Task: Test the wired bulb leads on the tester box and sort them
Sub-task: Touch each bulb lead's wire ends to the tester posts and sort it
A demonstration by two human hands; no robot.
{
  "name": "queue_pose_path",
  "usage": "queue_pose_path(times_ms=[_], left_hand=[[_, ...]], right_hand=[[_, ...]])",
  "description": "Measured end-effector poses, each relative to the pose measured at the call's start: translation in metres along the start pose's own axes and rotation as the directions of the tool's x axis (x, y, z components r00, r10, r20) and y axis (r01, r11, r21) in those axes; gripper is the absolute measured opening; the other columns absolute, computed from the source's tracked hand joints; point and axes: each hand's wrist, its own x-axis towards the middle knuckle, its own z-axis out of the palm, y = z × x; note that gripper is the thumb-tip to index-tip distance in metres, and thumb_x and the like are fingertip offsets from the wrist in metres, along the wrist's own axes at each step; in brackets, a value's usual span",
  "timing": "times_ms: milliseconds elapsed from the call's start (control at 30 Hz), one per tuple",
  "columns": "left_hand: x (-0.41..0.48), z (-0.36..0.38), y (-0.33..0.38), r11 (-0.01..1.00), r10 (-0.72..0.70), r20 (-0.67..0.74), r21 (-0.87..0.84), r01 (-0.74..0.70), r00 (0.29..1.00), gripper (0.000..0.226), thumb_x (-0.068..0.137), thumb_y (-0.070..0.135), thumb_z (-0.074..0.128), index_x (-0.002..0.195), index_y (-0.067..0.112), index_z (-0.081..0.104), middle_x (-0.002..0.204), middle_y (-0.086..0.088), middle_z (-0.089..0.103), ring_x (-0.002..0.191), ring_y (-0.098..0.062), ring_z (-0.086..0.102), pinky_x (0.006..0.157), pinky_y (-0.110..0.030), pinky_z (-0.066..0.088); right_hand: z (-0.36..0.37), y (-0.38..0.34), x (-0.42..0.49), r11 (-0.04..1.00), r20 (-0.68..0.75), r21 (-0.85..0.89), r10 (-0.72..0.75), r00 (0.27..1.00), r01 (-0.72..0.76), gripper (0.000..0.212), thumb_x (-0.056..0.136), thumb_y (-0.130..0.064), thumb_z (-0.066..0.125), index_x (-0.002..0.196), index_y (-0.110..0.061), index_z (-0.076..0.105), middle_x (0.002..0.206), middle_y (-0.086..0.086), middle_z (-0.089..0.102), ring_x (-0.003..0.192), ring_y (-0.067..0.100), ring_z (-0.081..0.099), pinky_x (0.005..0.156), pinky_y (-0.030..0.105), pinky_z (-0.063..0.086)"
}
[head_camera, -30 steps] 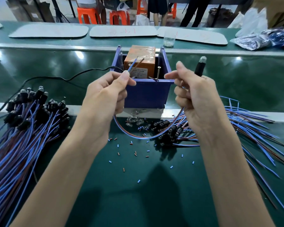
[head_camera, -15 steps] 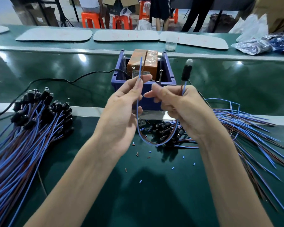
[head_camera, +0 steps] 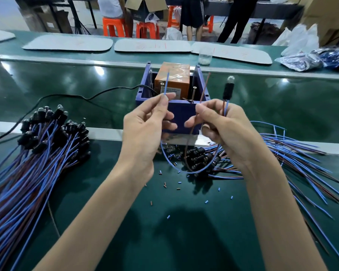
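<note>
The tester box [head_camera: 181, 111] is a blue bin with an orange block and two upright screws inside, straight ahead of me. One wired bulb lead is in both hands: its black bulb socket [head_camera: 228, 90] sticks up above my right hand [head_camera: 223, 132]. My right hand pinches the brown wire [head_camera: 205, 87], tip up. My left hand [head_camera: 145, 130] pinches the blue wire [head_camera: 166, 83], tip up in front of the box. The wires loop down between my hands. A large pile of leads [head_camera: 37, 153] lies at left, another pile [head_camera: 282, 159] at right.
A black power cable [head_camera: 86, 96] runs from the box to the left. Cut bits of insulation [head_camera: 176, 184] litter the green mat. A plastic cup [head_camera: 205, 56], white boards and plastic bags sit on the far belt. People and orange stools stand beyond.
Both wire tips were together in my left hand; now the brown tip is in my right hand and the blue stays in my left, spread apart. My hands sit lower, nearer to me.
</note>
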Motion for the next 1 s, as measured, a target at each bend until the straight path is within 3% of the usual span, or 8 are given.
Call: queue_pose_path(times_ms=[100,200,333,467,600,733,1000], left_hand=[[0.005,-0.006,0.001,0.997,0.063,-0.045,0.039,-0.061,0.997,0.013,0.098,0.023,0.053,0.095,0.021,0.066,0.046,0.009,0.049,0.034,-0.005,0.035,0.036,-0.013,0.029],[0.013,-0.01,-0.006,0.998,0.048,-0.116,0.052,-0.042,0.992,0.008,0.1,0.019,0.05,0.095,0.021,0.055,0.042,0.013,0.043,0.037,-0.003,0.032,0.036,-0.013,0.027],[0.027,-0.018,-0.015,0.997,-0.066,-0.14,0.039,0.072,0.988,0.028,0.093,-0.001,0.032,0.095,0.021,0.049,0.052,0.009,0.051,0.033,-0.002,0.029,0.036,-0.013,0.025],[0.032,-0.022,-0.02,0.982,-0.022,-0.088,0.185,0.038,0.996,0.033,0.096,-0.005,0.028,0.106,0.019,0.047,0.075,0.001,0.064,0.04,-0.002,0.047,0.044,-0.013,0.036],[0.034,-0.029,-0.024,0.968,-0.011,0.003,0.251,0.01,1.0,0.03,0.102,0.001,0.033,0.117,0.021,0.048,0.072,0.006,0.072,0.05,-0.007,0.065,0.051,-0.011,0.047],[0.037,-0.034,-0.026,0.963,-0.037,0.024,0.269,0.029,0.999,0.026,0.103,0.008,0.038,0.118,0.024,0.052,0.071,0.01,0.074,0.049,-0.01,0.066,0.049,-0.012,0.047],[0.039,-0.038,-0.028,0.968,-0.021,-0.017,0.25,0.024,1.0,0.016,0.1,0.017,0.047,0.095,0.025,0.061,0.07,0.004,0.074,0.042,-0.011,0.061,0.046,-0.013,0.045]], right_hand=[[-0.003,0.001,0.005,0.997,-0.144,0.051,-0.044,0.989,0.051,0.014,0.095,-0.011,0.055,0.082,-0.013,0.053,0.056,-0.002,0.064,0.034,0.002,0.023,0.033,0.012,0.019],[-0.003,0.004,0.008,0.983,-0.27,0.149,-0.064,0.961,0.107,0.011,0.095,-0.008,0.056,0.086,-0.014,0.053,0.052,-0.003,0.059,0.032,-0.001,0.028,0.034,0.011,0.023],[-0.008,0.009,0.015,0.981,-0.373,0.16,-0.045,0.927,0.111,0.012,0.096,-0.006,0.053,0.089,-0.013,0.06,0.05,-0.006,0.06,0.035,0.001,0.027,0.035,0.013,0.021],[-0.015,0.011,0.021,0.986,-0.4,0.153,0.002,0.917,0.064,0.02,0.094,0.0,0.048,0.093,-0.01,0.065,0.052,-0.008,0.061,0.038,0.001,0.029,0.037,0.013,0.022],[-0.014,0.014,0.025,0.991,-0.404,0.127,0.011,0.915,0.044,0.024,0.093,0.001,0.048,0.092,-0.011,0.069,0.051,-0.011,0.058,0.039,0.002,0.03,0.036,0.013,0.022],[-0.013,0.019,0.026,0.992,-0.398,0.121,0.024,0.917,0.027,0.021,0.095,-0.002,0.049,0.095,-0.008,0.069,0.052,-0.009,0.056,0.037,0.001,0.032,0.036,0.013,0.023],[-0.015,0.023,0.028,0.989,-0.39,0.144,0.033,0.92,0.026,0.023,0.095,-0.001,0.047,0.089,-0.008,0.068,0.059,-0.004,0.049,0.037,0.001,0.029,0.035,0.013,0.021]])
